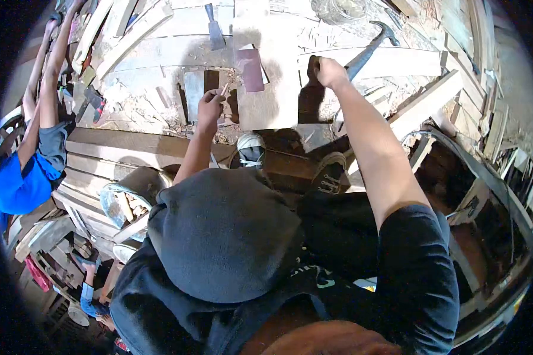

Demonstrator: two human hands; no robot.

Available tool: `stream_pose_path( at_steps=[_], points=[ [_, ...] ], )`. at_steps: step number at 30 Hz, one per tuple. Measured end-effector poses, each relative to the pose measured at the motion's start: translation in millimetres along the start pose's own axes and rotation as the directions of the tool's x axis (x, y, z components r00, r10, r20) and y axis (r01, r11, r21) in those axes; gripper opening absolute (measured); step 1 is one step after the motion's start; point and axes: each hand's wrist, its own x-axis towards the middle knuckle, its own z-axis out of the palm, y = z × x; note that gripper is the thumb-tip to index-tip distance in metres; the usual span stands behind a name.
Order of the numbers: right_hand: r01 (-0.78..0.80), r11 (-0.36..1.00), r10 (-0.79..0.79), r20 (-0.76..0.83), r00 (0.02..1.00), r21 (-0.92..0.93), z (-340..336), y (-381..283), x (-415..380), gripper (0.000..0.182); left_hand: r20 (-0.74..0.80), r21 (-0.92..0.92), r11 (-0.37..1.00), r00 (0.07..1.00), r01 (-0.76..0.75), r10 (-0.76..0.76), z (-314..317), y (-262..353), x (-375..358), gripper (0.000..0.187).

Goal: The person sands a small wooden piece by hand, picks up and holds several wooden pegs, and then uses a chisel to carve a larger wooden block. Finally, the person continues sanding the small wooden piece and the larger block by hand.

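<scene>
My left hand point(209, 108) is closed, pinching a small thin wooden stick point(225, 89) that points up from the fingertips. Beyond the far edge of a pale board point(272, 109), my right hand point(330, 72) is closed in a fist over the bench; I cannot tell what it holds, though something dark shows at its fingers. A reddish-brown sheet of sandpaper point(250, 71) lies on the board between my hands. Close by my right hand rests a claw hammer point(371, 51) with a blue-grey handle. Near my left hand lies a flat grey plate point(192, 96).
A blue-handled scraper point(215, 28) lies farther back among shavings. A bucket of wood pieces point(127, 204) stands at lower left. Loose timber point(426, 103) lies at right, beside a large curved rim point(485, 171). Another person in blue point(26, 183) is at far left.
</scene>
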Motion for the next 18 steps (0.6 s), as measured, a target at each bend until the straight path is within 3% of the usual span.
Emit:
stream_pose_path(
  at_steps=[3,5,6,8,11,16,17,18],
  points=[
    [0.088,0.989,-0.112,-0.229,0.967,-0.115,-11.6,7.7,23.9,0.027,0.026,-0.014,0.999,0.999,0.048,-0.047,-2.2,-11.9,5.9,0.019],
    [0.054,0.993,-0.088,-0.348,0.933,-0.106,-19.3,11.5,39.5,0.029,0.038,-0.014,0.998,0.998,0.058,-0.058,-2.0,-6.2,-5.4,0.023],
    [0.047,0.994,-0.082,-0.401,0.913,-0.096,-17.8,10.5,47.7,0.03,-0.055,-0.043,0.997,0.996,0.061,-0.064,-1.0,-11.5,-2.1,0.023],
    [0.06,0.997,-0.08,-0.525,0.847,-0.056,-11.1,18.4,63.2,0.032,0.02,-0.024,0.996,0.996,0.092,-0.091,-14.2,-23.2,12.0,0.024],
    [0.018,0.998,-0.049,-0.506,0.861,-0.065,-3.6,22.9,76.9,0.033,-0.033,0.04,0.999,0.999,0.031,-0.03,-9.5,-9.0,3.8,0.024],
    [0.002,0.983,-0.1,-0.518,0.849,-0.186,1.9,34.8,78.9,0.03,0.028,-0.064,0.998,0.999,0.028,-0.027,-4.5,13.5,-6.8,0.01],
    [0.027,0.99,-0.099,-0.544,0.833,-0.138,3.1,38.5,79.8,0.025,0.021,-0.086,0.996,1.0,0.023,-0.021,-3.7,16.2,-6.8,0.009],
    [0.122,0.99,-0.057,-0.589,0.806,0.072,4.6,39.4,81.7,0.022,0.012,-0.111,0.994,1.0,0.016,-0.015,-1.7,22.3,-8.3,0.009]
  ],
)
